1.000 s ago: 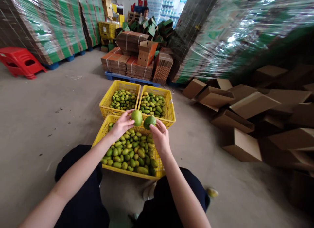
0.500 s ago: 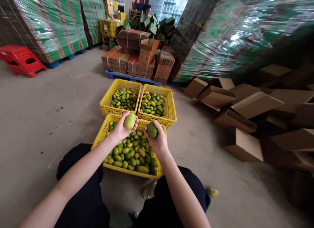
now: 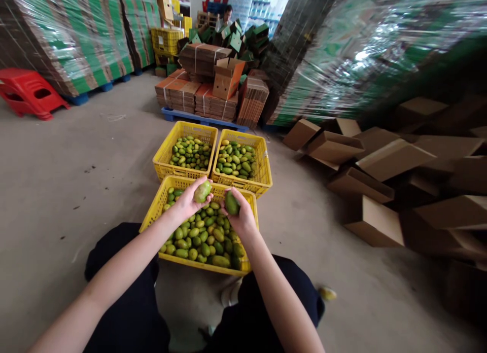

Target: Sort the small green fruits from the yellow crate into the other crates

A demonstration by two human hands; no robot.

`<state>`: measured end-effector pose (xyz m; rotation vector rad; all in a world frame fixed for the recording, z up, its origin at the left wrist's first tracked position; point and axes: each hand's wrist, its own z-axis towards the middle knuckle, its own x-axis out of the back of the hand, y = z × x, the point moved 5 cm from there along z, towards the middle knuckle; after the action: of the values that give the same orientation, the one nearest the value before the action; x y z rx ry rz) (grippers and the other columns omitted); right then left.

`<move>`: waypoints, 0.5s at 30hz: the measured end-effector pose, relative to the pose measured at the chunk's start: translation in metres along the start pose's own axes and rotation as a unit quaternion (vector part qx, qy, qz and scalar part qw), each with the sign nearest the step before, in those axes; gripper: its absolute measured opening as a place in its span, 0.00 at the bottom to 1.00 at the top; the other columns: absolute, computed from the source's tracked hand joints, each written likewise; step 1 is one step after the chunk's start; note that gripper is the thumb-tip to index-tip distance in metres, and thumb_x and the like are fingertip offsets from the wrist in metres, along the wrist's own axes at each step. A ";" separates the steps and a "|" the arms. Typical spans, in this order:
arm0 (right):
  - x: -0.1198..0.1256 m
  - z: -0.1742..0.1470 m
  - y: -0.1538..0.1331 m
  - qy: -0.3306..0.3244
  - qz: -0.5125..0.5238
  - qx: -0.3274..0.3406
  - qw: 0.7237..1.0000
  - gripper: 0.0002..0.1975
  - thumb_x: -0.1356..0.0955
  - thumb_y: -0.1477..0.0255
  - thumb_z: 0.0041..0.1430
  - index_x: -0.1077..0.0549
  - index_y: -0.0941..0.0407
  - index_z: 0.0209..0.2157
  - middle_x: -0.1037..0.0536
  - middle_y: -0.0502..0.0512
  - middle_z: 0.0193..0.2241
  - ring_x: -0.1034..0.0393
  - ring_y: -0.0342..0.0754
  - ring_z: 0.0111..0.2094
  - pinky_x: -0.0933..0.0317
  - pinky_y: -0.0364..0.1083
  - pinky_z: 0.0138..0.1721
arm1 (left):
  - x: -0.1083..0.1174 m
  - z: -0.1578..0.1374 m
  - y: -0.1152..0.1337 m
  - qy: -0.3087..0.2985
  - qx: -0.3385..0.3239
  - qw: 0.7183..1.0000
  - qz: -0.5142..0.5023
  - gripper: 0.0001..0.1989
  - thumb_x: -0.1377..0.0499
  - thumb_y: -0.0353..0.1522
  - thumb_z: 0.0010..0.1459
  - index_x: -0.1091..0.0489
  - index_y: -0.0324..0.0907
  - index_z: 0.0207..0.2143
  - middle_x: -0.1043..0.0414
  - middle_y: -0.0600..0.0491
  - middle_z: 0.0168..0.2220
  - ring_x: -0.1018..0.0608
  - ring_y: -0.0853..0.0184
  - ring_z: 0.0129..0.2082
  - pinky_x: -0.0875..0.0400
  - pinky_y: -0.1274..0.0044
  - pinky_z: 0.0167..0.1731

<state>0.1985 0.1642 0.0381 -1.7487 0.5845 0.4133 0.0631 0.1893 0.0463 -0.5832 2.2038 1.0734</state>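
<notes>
A pale green mango (image 3: pixel 203 191) rests in my left hand (image 3: pixel 189 201), whose fingers curl round it from below. My right hand (image 3: pixel 243 217) grips a darker green mango (image 3: pixel 232 203), held a short way to the right of the first. Both hands are above the near yellow crate (image 3: pixel 152 211), which holds many green and yellowish mangoes (image 3: pixel 205 236). Behind it, touching or almost so, stand a far left yellow crate (image 3: pixel 162 157) and a far right yellow crate (image 3: pixel 264 160), each partly filled with similar fruit.
Open cardboard boxes (image 3: pixel 380 216) lie heaped on the right. Bundled flat cartons (image 3: pixel 178 94) sit on a blue pallet (image 3: pixel 205 120) beyond the crates. A red stool (image 3: pixel 32 92) stands left. One yellowish fruit (image 3: pixel 327 293) lies on the floor. A person (image 3: pixel 227 14) is far back.
Both mangoes have been turned in my hands and show different sides. My left hand has shifted slightly down and right. The view has moved a little.
</notes>
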 end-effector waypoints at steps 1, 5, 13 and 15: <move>-0.001 0.000 -0.001 -0.007 0.007 -0.002 1.000 0.15 0.25 0.62 0.40 0.28 0.55 0.27 0.27 0.46 0.22 0.37 0.41 0.19 0.49 0.40 0.13 | 0.000 -0.001 0.001 0.009 -0.008 1.000 0.002 0.07 0.41 0.31 0.60 0.28 0.37 0.30 0.28 0.55 0.22 0.26 0.74 0.17 0.32 0.85 0.15; -0.003 0.001 0.000 -0.017 0.025 -0.036 0.999 0.15 0.25 0.60 0.43 0.27 0.55 0.28 0.27 0.47 0.21 0.37 0.41 0.17 0.48 0.40 0.13 | -0.003 -0.002 0.000 0.001 -0.007 1.000 0.008 0.12 0.44 0.34 0.63 0.28 0.35 0.29 0.26 0.51 0.24 0.24 0.73 0.19 0.29 0.84 0.18; -0.002 0.006 0.005 -0.027 -0.026 -0.030 0.999 0.19 0.29 0.53 0.49 0.26 0.57 0.28 0.23 0.52 0.23 0.33 0.43 0.19 0.42 0.42 0.17 | -0.004 0.004 -0.002 -0.076 -0.026 0.995 -0.059 0.10 0.46 0.33 0.63 0.27 0.39 0.39 0.23 0.51 0.34 0.20 0.69 0.26 0.24 0.79 0.25; 0.000 0.007 0.005 -0.004 -0.018 0.009 1.000 0.19 0.30 0.54 0.51 0.25 0.56 0.31 0.22 0.52 0.26 0.31 0.45 0.21 0.40 0.44 0.19 | 0.002 0.007 -0.004 -0.060 -0.027 0.993 -0.103 0.10 0.47 0.33 0.62 0.28 0.37 0.33 0.25 0.52 0.28 0.22 0.71 0.25 0.25 0.80 0.25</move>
<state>0.1959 0.1697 0.0324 -1.7370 0.5483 0.3890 0.0665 0.1928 0.0399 -0.7336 1.9689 1.0342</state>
